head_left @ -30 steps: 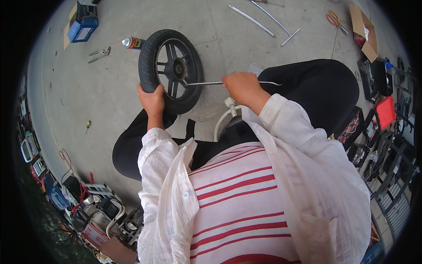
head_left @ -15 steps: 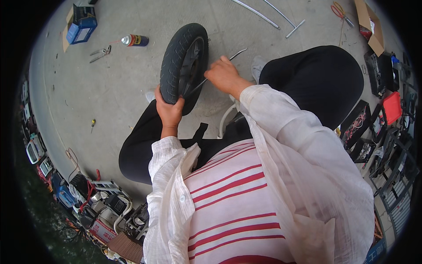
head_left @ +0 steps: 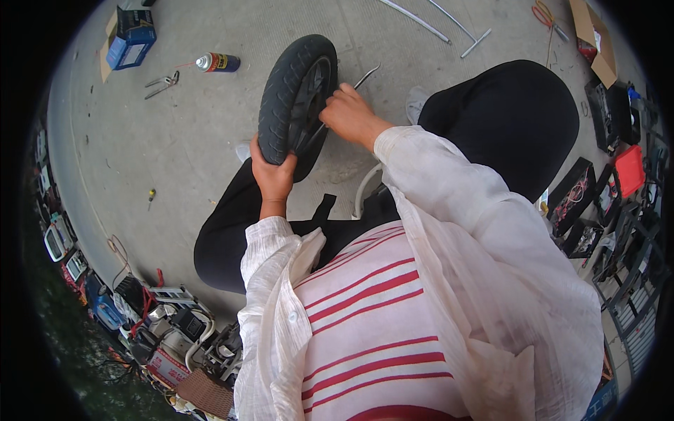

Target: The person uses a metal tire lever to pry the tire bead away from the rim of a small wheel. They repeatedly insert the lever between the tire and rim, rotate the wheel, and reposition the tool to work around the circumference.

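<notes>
A small black wheel with a treaded tyre (head_left: 282,105) stands upright between my legs, tilted a little to the right at its top. My left hand (head_left: 274,173) grips the tyre's near lower edge, thumb on the rim side. In my right hand (head_left: 351,114) is a thin metal tyre lever (head_left: 367,74), closed in the fist. Its curved end sticks out beyond my knuckles, while the other end runs down to the wheel's rim. The exact spot where the tip meets the rim is hard to make out.
On the concrete floor lie pliers (head_left: 162,85), a spray can (head_left: 217,63), a screwdriver (head_left: 151,197), metal rods (head_left: 415,19), a T-handled tool (head_left: 476,43) and orange-handled scissors (head_left: 545,15). A blue box (head_left: 131,43) stands far left. Black tool trays (head_left: 571,196) and a red lid (head_left: 629,170) line the right.
My right hand has moved left, closer to the wheel, bringing the lever with it. The wheel leans slightly more to the right; my left hand keeps its hold.
</notes>
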The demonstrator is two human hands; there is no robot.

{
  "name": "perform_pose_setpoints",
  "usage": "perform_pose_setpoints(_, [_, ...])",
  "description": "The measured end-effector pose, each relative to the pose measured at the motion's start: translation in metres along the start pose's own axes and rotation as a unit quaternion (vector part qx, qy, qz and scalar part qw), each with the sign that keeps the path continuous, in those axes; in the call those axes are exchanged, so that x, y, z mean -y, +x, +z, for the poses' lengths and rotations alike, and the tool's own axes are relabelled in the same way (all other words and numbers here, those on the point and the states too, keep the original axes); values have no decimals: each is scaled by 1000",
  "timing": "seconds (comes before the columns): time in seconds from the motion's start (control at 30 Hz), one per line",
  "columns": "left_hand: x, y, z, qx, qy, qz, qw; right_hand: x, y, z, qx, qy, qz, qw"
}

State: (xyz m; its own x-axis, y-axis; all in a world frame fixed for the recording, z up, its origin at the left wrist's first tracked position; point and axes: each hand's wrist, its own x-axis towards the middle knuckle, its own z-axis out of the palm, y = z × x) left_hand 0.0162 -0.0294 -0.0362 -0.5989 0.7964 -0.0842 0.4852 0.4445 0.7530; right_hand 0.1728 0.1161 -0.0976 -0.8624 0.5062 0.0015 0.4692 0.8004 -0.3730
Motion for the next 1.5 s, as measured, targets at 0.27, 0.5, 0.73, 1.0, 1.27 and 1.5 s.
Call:
perform_pose_setpoints(0.27, [16,-1,-3,-12,0,-11,1000,12,18,15,22,-27,-27,999])
perform_pose_setpoints(0.5, [26,16,-7,-48,-22,-40,998,22,6,-2,157,25,37,987])
perform_pose_setpoints(0.73, [32,51,-12,-86,-88,-115,986,37,-23,-15,160,54,82,982])
perform_pose_setpoints(1.0, [18,62,-7,-84,-63,-110,988,56,-57,-24,96,35,74,992])
perform_pose_setpoints(1.27, [11,63,-4,-98,-34,-90,990,74,-72,-22,81,21,81,993])
perform_pose_setpoints(1.5, [0,67,0,-97,-14,-96,991,78,-78,-32,141,46,77,986])
